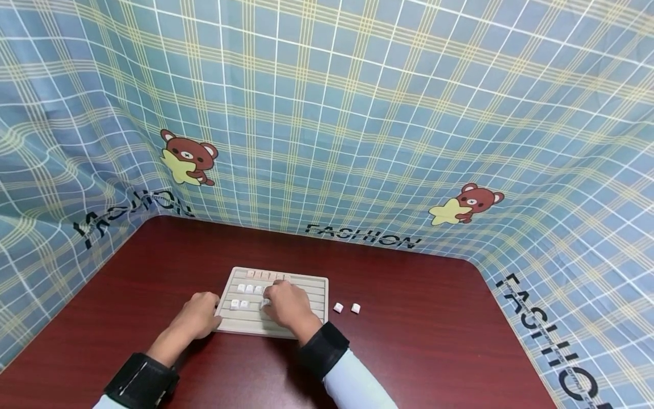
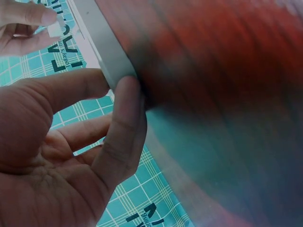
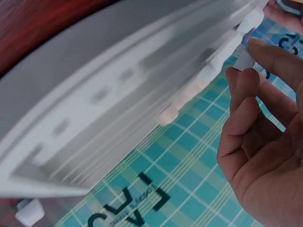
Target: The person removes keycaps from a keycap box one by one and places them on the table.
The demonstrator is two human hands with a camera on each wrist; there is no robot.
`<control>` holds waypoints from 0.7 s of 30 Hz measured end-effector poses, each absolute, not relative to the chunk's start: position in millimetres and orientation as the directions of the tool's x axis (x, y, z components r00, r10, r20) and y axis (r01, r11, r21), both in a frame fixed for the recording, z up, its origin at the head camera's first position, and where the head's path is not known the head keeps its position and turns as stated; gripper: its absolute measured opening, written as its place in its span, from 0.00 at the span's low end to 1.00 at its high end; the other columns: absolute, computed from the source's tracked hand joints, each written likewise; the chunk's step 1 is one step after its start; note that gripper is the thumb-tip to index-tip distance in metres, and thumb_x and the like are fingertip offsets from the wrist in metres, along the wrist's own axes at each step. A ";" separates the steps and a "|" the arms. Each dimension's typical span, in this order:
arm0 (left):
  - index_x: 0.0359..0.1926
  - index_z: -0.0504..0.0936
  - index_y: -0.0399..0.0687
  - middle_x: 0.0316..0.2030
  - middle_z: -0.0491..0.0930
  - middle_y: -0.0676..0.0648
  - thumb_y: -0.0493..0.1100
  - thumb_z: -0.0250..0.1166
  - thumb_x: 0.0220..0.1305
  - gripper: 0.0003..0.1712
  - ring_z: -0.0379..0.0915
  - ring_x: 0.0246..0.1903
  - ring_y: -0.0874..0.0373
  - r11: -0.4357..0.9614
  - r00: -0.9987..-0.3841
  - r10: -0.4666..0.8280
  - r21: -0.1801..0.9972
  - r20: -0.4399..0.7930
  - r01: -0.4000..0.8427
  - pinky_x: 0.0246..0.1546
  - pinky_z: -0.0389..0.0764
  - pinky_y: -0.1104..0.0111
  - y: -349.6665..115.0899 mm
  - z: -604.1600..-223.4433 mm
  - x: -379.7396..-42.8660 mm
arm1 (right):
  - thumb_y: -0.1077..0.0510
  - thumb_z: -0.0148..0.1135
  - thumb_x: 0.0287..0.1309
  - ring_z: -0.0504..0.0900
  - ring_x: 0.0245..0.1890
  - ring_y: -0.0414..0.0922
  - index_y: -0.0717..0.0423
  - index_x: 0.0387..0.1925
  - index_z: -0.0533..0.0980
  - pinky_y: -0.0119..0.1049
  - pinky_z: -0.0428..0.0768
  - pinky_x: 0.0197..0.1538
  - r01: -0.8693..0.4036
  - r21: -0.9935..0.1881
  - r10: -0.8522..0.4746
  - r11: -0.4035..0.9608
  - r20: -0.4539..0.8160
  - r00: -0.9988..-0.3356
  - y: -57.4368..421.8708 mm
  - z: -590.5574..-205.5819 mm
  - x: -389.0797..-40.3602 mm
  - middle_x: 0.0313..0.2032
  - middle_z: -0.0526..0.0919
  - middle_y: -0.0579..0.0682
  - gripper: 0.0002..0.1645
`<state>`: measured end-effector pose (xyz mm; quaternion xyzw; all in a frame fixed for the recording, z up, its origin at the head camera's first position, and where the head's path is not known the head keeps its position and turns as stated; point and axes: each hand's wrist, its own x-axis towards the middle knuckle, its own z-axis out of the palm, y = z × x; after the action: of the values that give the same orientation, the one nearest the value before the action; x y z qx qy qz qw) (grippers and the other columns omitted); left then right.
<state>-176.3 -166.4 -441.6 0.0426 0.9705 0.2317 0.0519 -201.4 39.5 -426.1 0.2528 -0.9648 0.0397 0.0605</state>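
Note:
A shallow pale tray with several ridged rows lies on the table. My left hand grips its left edge, thumb on one face and fingers on the other in the left wrist view. Over the tray's middle, my right hand pinches a small white keycap between thumb and fingertips. Peach keycaps line the back row. White keycaps stand in a row in front of them, partly covered by my right hand, and two more white keycaps sit in a nearer row.
Two loose keycaps, one white keycap and another beside it, lie on the table right of the tray. The dark red table is bordered at the back and sides by a blue plaid cloth.

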 end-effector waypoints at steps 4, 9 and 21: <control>0.32 0.81 0.33 0.26 0.74 0.46 0.32 0.66 0.51 0.06 0.67 0.27 0.55 0.889 -0.991 0.115 0.453 -0.066 0.073 0.29 0.73 0.61 -166.3 -442.2 -176.6 | 0.51 0.70 0.52 0.80 0.27 0.39 0.43 0.30 0.85 0.33 0.72 0.23 -0.483 -0.070 -0.473 0.873 0.123 -0.872 55.0 -423.9 -202.0 0.31 0.83 0.44 0.03; 0.31 0.81 0.34 0.25 0.73 0.46 0.33 0.66 0.51 0.05 0.68 0.27 0.55 0.890 -0.991 0.122 0.448 -0.057 0.083 0.29 0.73 0.60 -165.8 -443.5 -176.6 | 0.50 0.71 0.52 0.82 0.30 0.39 0.43 0.38 0.86 0.33 0.76 0.26 -0.467 -0.105 -0.454 0.878 0.121 -0.883 81.0 -425.2 -199.3 0.35 0.85 0.43 0.09; 0.31 0.81 0.34 0.26 0.74 0.45 0.32 0.65 0.52 0.05 0.68 0.27 0.54 0.885 -0.990 0.124 0.458 -0.067 0.080 0.29 0.73 0.60 -168.4 -443.0 -178.0 | 0.54 0.72 0.51 0.85 0.32 0.43 0.50 0.37 0.86 0.35 0.77 0.26 -0.417 -0.187 -0.384 0.890 0.189 -0.904 143.9 -424.9 -195.3 0.33 0.83 0.46 0.10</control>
<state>-178.0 -168.4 -443.0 0.0525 0.9698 0.2336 0.0471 -195.3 143.9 -424.9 0.2064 -0.9692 0.1119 0.0736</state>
